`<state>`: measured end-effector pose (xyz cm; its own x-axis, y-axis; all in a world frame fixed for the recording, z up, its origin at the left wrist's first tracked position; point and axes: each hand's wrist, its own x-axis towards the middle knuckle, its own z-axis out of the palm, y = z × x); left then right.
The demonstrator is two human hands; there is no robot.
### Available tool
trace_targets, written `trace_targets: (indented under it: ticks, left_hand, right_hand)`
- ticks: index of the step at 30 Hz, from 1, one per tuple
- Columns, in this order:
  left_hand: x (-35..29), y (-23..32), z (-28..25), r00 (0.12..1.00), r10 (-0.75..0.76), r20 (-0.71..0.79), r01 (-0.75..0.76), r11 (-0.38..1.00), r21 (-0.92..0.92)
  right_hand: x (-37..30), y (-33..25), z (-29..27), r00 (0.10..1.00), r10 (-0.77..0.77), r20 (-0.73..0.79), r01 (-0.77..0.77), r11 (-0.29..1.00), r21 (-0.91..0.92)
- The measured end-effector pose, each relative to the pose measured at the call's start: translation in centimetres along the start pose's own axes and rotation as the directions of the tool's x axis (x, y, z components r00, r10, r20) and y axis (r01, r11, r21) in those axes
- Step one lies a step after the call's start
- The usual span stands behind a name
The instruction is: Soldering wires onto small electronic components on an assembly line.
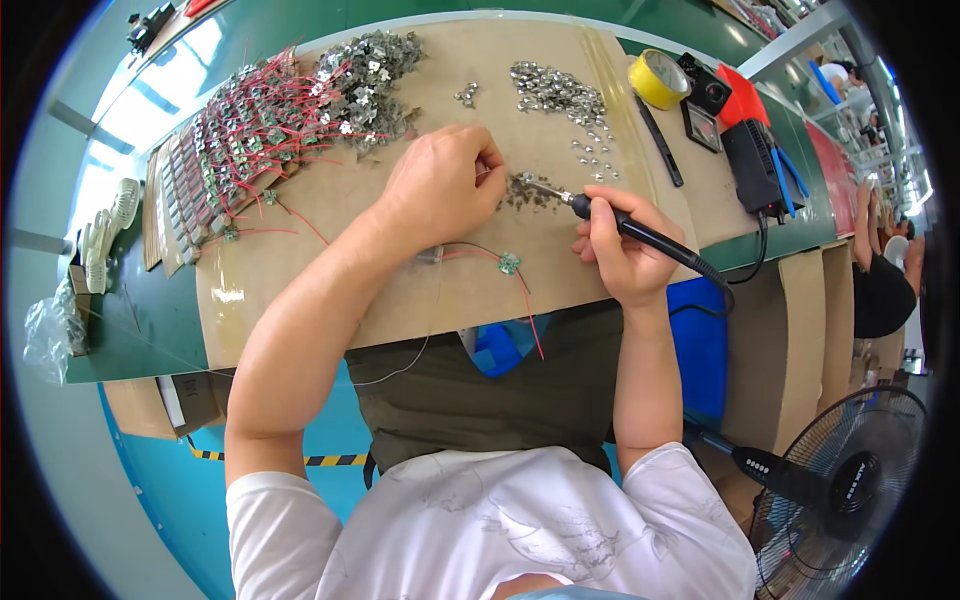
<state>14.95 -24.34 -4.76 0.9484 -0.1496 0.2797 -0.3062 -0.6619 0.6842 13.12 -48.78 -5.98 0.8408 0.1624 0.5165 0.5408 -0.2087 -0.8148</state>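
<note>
My right hand [635, 240] grips the black handle of a soldering iron [655, 238], its metal tip pointing left into a dark patch of small bits [540, 203] on the brown board. Just left of the tip, my left hand [440, 190] is closed in a pinch on thin solder wire, mostly hidden by the fingers. A thin strand [425, 345] loops from beneath that wrist over my lap. Nearer me lies a small green circuit board [510, 263] with red and black leads, beside a small silvery part [431, 254] close to my left wrist.
Wired boards with red leads [250, 140] and grey metal parts [370, 75] pile up at the far left. Small silver pieces [560, 90] lie at the far right. Yellow tape [658, 78], a black pen-like tool [658, 142] and a black power unit [755, 165] stand right. A fan [845, 480] is lower right.
</note>
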Motion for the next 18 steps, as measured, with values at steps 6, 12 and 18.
trace_targets:
  ticks: [6,12,18]
  left_hand:
    - [-0.14,-0.12,0.09,1.0,0.017,-0.013,-0.017,0.999,0.027]
    - [-0.11,0.23,0.11,1.0,0.017,-0.003,-0.017,0.999,0.039]
    - [-0.21,0.05,0.05,0.999,0.037,-0.002,-0.037,0.998,0.044]
  right_hand:
    - [0.3,0.02,0.16,0.999,-0.027,0.036,0.028,0.999,-0.04]
    - [0.25,0.03,-0.15,0.997,-0.07,0.043,0.074,0.99,-0.116]
    - [0.12,0.32,-0.12,0.997,-0.066,0.047,0.071,0.991,-0.118]
